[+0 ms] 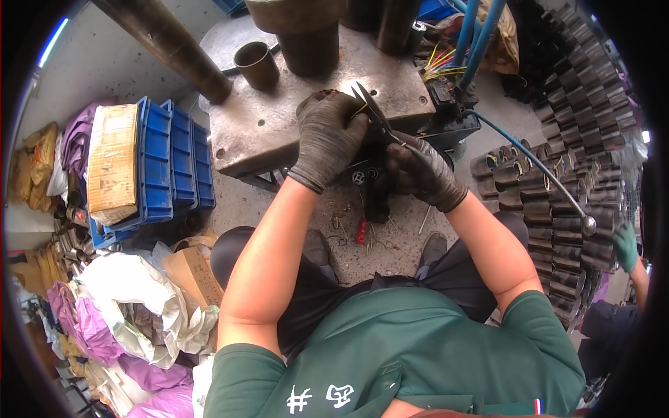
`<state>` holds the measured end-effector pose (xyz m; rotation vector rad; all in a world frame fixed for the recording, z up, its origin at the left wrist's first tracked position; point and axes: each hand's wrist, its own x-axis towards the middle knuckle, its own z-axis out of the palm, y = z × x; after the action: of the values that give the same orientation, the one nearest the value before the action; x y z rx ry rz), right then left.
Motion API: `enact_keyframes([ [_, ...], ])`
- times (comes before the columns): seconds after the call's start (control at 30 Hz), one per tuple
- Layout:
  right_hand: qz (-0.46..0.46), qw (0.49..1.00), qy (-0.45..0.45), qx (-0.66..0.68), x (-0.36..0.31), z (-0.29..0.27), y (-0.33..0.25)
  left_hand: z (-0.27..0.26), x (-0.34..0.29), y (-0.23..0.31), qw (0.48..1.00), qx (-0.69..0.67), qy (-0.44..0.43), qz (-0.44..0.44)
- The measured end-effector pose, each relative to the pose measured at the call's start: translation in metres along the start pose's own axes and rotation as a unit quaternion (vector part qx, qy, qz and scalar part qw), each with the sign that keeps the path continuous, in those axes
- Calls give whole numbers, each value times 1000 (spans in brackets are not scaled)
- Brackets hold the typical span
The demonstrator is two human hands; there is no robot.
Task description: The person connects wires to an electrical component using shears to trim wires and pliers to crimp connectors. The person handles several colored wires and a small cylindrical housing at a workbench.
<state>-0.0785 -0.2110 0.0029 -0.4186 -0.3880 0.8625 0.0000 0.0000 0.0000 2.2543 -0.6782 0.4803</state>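
Observation:
Both my hands wear dark grey work gloves and are raised over the near edge of a scuffed metal press table [240, 129]. In my right hand [425, 171] is a pair of dark scissors [376, 111], its blades pointing up and left, slightly parted at the tips. My left hand [327, 132] is closed, thumb and fingers pinched together beside the blades. A short bit of thin yellow strand [360, 109] shows at those fingertips; the rest of what they hold is hidden. Farther back on the table stands a short, hollow metal cylinder [256, 66].
A thick press column [296, 42] rises behind my hands. Colored wires [442, 64] and blue pipes [474, 42] are at the right. Blue crates [157, 160] stand left. Stacked dark metal tubes [557, 230] line the right, near a co-worker's green-gloved hand [625, 247]. A red-handled tool [361, 231] lies below.

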Motion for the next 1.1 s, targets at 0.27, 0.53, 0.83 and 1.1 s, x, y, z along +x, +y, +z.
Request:
enact_keyframes([
  [0.27, -118, 794, 370, -468, 19, -8, 27, 0, -2, 0, 988, -116, 48, -88],
  [0.53, -175, 677, 378, -607, 15, -28, 27, 0, -1, -2, 989, -104, 9, -102],
  [0.83, -93, 852, 370, -358, 23, 20, 15, -7, 2, -1, 989, -125, -7, -74],
  [1.1, -12, 908, 315, -275, 11, 17, 4, -4, 3, -4, 991, -121, -6, -64],
])
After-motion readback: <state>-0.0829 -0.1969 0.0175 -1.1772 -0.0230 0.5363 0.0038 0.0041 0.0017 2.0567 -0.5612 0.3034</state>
